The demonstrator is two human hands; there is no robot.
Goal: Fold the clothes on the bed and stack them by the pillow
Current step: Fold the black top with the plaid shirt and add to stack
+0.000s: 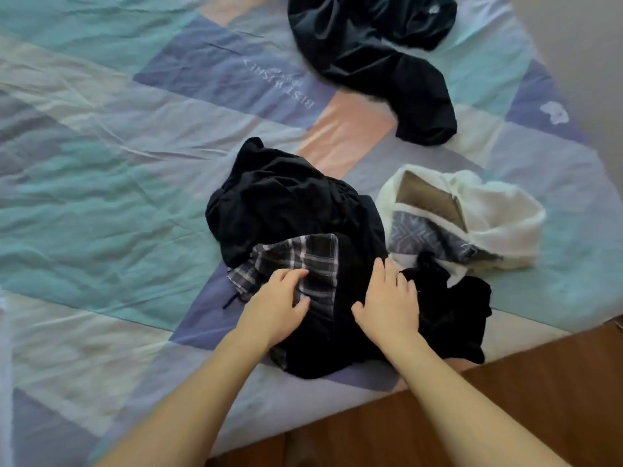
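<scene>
A heap of dark clothes [286, 203] lies near the bed's front edge. In it is a black-and-white plaid garment [303, 254], partly covered by black cloth. My left hand [276, 305] lies on the plaid garment, thumb and fingers closing on a fold of it. My right hand [391, 301] rests flat on the black cloth beside it, fingers straight. A white fleece garment [499, 214] with a grey patterned lining sits to the right of the heap. Another black garment [371, 59] lies crumpled farther back. No pillow is in view.
The bed carries a patchwork cover [118, 170] in teal, lilac and peach, wrinkled, stretching wide to the left. The bed's edge runs diagonally at lower right, with a wooden floor [539, 392] beyond it.
</scene>
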